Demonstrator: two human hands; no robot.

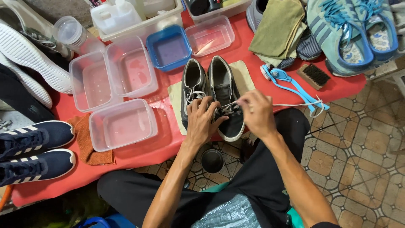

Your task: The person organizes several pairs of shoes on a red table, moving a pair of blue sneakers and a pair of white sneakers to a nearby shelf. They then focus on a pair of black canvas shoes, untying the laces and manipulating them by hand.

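Two dark shoes (211,95) stand side by side on a pale cloth (242,74) at the near edge of the red table (346,84), toes toward the person, so the laces face both hands. The left hand (201,120) lies over the left shoe's front, its grip pressing down, apparently to steady the shoe. The right hand (256,113) has its grip pinched on a white lace (295,104) that trails right, drawn taut from the right shoe. Clear plastic tubs (122,124) holding water sit to the left, a blue brush (291,84) and a bristle brush (314,75) to the right, all within reach.
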